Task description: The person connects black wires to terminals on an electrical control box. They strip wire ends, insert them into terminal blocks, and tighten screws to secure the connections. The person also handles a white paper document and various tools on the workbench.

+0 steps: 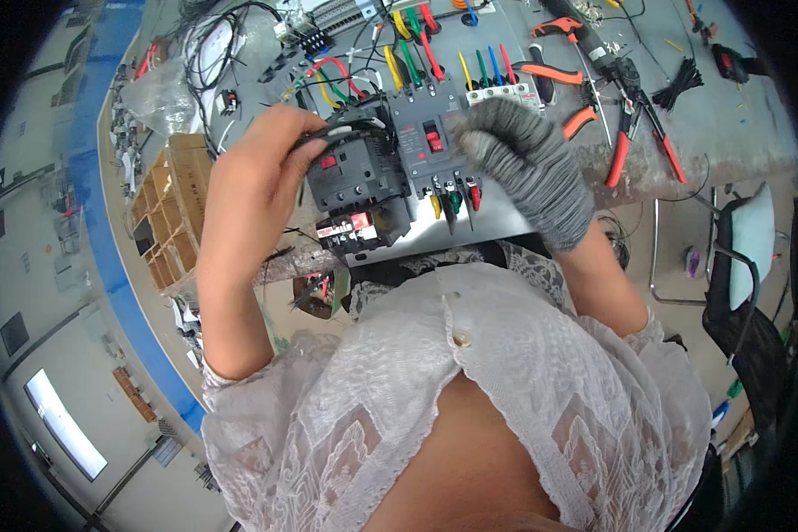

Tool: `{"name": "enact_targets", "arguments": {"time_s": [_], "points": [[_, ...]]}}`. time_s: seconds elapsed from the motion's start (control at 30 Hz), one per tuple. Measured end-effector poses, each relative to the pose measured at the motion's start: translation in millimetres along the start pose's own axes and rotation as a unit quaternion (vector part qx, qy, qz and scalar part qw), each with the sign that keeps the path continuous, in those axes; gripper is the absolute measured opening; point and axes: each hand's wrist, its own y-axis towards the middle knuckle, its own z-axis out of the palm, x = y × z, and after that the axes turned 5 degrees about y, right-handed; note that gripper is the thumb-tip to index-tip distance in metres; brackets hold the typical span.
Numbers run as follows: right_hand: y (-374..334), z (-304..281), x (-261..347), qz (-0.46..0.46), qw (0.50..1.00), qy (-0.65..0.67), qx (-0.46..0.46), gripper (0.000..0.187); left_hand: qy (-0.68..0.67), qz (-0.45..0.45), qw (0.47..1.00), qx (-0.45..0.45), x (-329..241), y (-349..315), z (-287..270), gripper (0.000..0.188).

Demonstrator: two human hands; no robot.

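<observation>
Apparently my bare left hand [262, 155] pinches, thumb against fingers, the grey wire [340, 131] atop the black contactor [355, 180], which sits left of the breaker [414, 142] near the worktop's [736, 115] edge. My gloved right hand [532, 168] curls beside the breaker, its grip hidden. Tugging too hard could loosen the wire; loose glove fabric could snag on terminals.

An electrical workshop: a circuit breaker [417, 142], coloured wires [431, 55] and red-handled cutters [619, 160] share the workbench [723, 124].
</observation>
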Motion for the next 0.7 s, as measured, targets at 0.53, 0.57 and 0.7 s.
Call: {"name": "enact_targets", "arguments": {"time_s": [0.53,0.57,0.7], "points": [[18.1,113.1,-9.0,0.286,0.661,0.691,0.058,0.028,-0.233,-0.132,0.963,-0.016,28.9,-56.3,-31.4,0.018],[20.3,112.8,-18.5,0.28,0.648,0.704,0.077,0.027,-0.263,-0.138,0.955,-0.004,29.0,-57.1,-30.8,0.019],[18.4,112.4,-11.8,0.274,0.665,0.686,0.111,0.023,-0.341,-0.146,0.928,0.035,47.9,-61.1,-25.5,0.022]]}}
